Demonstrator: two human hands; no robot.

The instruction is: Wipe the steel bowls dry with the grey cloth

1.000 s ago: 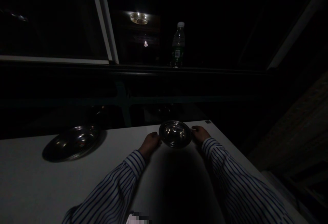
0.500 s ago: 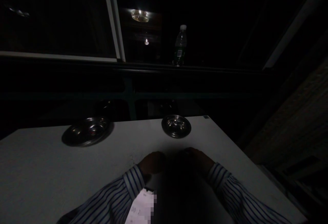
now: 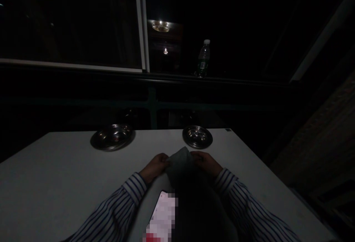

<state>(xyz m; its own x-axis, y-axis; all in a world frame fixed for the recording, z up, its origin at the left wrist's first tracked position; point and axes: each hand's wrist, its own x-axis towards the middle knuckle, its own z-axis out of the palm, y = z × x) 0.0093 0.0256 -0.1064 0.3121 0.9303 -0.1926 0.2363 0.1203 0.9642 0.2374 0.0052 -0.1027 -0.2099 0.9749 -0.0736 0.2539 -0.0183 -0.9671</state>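
The scene is very dark. My left hand [image 3: 155, 167] and my right hand [image 3: 205, 162] both grip a grey cloth [image 3: 181, 160] held up just above the white table [image 3: 55, 183]; its lower part fades into shadow. A small metal bowl [image 3: 197, 136] rests on the table just beyond the cloth, apart from both hands. A larger metal plate [image 3: 112, 137] lies farther left. Both arms wear striped sleeves.
A lit phone [image 3: 162, 216] lies on the table between my forearms. A water bottle [image 3: 203, 58] stands on the dark ledge behind the table. A window frame [image 3: 142, 24] and a reflected ceiling lamp are beyond. The table's right edge drops off near the bowl.
My hands let go of the small metal bowl, which now rests on the table, drew back toward me, and took hold of a grey cloth. The view shifted left.
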